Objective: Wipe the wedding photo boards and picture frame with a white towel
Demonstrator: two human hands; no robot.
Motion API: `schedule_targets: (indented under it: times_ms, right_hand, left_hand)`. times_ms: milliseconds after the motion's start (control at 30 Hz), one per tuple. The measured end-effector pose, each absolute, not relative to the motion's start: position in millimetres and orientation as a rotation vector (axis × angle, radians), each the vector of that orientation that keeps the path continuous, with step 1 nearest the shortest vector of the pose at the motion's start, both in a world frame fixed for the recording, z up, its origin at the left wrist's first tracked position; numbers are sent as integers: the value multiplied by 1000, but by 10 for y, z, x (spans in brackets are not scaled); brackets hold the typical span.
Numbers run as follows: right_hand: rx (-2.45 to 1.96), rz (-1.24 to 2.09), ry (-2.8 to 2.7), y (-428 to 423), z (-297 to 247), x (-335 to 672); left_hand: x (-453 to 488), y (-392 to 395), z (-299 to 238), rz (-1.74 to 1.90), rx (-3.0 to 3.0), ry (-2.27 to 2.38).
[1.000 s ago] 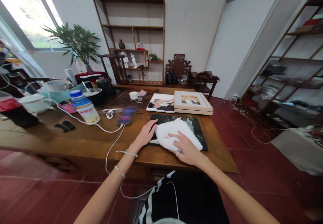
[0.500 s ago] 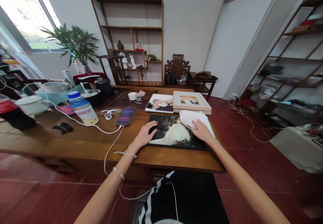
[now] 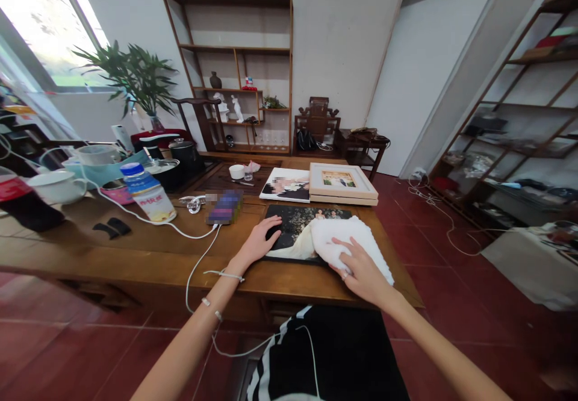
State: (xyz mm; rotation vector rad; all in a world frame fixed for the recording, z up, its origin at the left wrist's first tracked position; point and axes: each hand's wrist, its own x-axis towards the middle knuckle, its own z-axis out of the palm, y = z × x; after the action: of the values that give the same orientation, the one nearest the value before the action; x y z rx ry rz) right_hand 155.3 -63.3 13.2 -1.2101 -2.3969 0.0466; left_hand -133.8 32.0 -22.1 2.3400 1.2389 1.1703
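At the near right end of the wooden table (image 3: 135,250), 1 dark photo print (image 3: 293,223) lies flat, its near edge close to the table's front edge. 1 white cloth (image 3: 361,238) covers the print's right half and spills past it onto the table corner. The person's right hand (image 3: 361,271) rests on top of the cloth. Its fingers are a little spread and gently bent, pressing down on the cloth rather than closed around it. 1 ring (image 3: 344,276) shows on that hand. The left hand (image 3: 261,243) lies flat on the print's left edge, fingers stretched out and slightly apart, gripping nothing. 2 thin bracelets (image 3: 226,276) circle that wrist and forearm.

Just behind the print sits 1 stack of 2 pale frames (image 3: 342,183), and 1 unframed photo (image 3: 286,185) lies against the stack's left side. To the left of the print is 1 phone (image 3: 224,207). 1 white cable (image 3: 198,256) runs from it over the table's front edge.

Farther left stand 1 bottle with a blue cap (image 3: 147,193) and 1 white mug (image 3: 56,185). 2 small black pieces (image 3: 112,228) lie side by side near them, and 1 dark cola bottle (image 3: 18,205) is at the picture's left edge. Toward the back of the table are 1 small white cup (image 3: 237,172) and 1 black kettle (image 3: 185,151). Against the far wall stands 1 wooden shelf unit (image 3: 239,70), with 1 leafy plant (image 3: 130,76) by the window.
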Motion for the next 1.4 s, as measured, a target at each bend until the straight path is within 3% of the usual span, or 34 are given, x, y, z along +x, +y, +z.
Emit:
schedule_targets:
  times_ms: [600,833,1167,1400]
  right_hand:
    - [-1465,-56,-2252,529,173,1620]
    - [-1412,-52,-2282,352,143,1601]
    - [-1192,129,-2362,-641,163,1393]
    - [-1267,130,-2365,-388,221,1448]
  left_hand:
    - [-1354,341,-244,1170,2335,1224]
    - [-1347,332,-233,1178,2327,1215]
    - [-1340,317,-218,1168,2359,1222]
    - [-1345,332,-230,1175,2346,1220]
